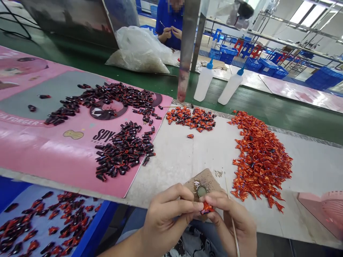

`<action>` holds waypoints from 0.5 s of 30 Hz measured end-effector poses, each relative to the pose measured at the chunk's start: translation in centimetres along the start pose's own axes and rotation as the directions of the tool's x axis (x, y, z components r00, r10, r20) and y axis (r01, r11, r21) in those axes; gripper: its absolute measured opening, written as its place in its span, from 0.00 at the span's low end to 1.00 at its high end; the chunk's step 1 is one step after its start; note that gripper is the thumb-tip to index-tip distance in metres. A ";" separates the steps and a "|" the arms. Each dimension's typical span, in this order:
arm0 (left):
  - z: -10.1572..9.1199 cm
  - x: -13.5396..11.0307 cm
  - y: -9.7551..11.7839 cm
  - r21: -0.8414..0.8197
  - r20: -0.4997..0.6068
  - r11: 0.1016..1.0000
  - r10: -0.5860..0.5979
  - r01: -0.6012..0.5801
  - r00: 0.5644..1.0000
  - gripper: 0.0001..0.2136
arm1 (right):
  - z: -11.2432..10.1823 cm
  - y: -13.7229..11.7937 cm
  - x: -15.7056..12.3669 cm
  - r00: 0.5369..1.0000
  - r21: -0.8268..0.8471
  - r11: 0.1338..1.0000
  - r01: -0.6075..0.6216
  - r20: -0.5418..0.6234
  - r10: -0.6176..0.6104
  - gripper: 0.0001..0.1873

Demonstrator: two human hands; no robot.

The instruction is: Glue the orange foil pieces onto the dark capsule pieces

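Note:
My left hand (168, 217) and my right hand (232, 225) meet at the near edge of a white work surface (177, 167). Between their fingertips they pinch a small red foil-wrapped piece (206, 208). A thin wooden stick (227, 189) rises from my right hand. Just beyond my fingers lies a brown cardboard scrap (207, 182) with a round greenish blob (201, 191) and grey specks on it. A large heap of red-orange foil pieces (259, 160) lies to the right, and a smaller heap (190, 119) lies ahead.
Dark capsule-like pieces (123, 151) lie on a pink printed mat (53, 142). A blue tray (45, 225) sits at lower left. Beyond stand white squeeze bottles (203, 84), a metal post (186, 50), a plastic bag (139, 51), a seated person in blue (170, 25) and blue crates (222, 55).

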State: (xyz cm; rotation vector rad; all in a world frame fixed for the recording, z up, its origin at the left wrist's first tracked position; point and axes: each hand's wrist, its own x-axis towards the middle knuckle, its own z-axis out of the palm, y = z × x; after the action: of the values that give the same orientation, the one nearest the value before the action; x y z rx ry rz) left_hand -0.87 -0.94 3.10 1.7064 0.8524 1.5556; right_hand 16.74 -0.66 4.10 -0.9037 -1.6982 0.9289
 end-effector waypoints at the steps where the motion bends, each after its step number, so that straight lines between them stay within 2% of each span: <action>1: 0.0 -0.1 -0.1 0.055 -0.005 0.998 0.028 -0.028 1.000 0.08 | -0.1 -0.1 0.2 0.999 -0.075 0.996 0.051 0.019 -0.050 0.16; 5: -0.5 -0.4 -0.7 0.326 -0.004 0.935 0.150 -0.140 0.989 0.11 | -0.4 -0.6 1.1 0.969 -0.356 0.901 0.247 0.108 -0.223 0.18; 7: -1.5 -0.3 -1.2 0.488 0.014 0.854 0.200 -0.181 0.980 0.12 | -0.7 -0.4 1.8 0.948 -0.474 0.821 0.318 0.141 -0.286 0.16; 9: -3.1 -0.2 -1.9 0.671 0.021 0.723 0.205 -0.166 0.979 0.13 | -1.3 0.6 2.9 0.939 -0.576 0.743 0.342 0.173 -0.298 0.12; 11: -5.1 -0.2 -2.8 0.825 0.005 0.559 0.142 -0.085 0.990 0.13 | -2.1 2.3 4.5 0.949 -0.651 0.691 0.313 0.227 -0.217 0.06; 13: -6.8 -0.2 -3.5 0.909 -0.043 0.415 0.037 0.024 0.998 0.15 | -3.0 4.4 6.3 0.961 -0.735 0.633 0.245 0.268 -0.060 0.07; 15: -7.8 -0.2 -4.1 0.948 -0.086 0.304 -0.043 0.095 0.995 0.16 | -3.7 6.3 8.0 0.973 -0.805 0.570 0.166 0.229 0.039 0.09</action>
State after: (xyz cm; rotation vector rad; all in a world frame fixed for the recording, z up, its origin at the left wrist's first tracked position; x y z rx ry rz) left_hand -8.83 1.52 0.13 2.3357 2.1764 0.9690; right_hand 19.11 9.79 2.56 -1.3532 -2.4059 0.1025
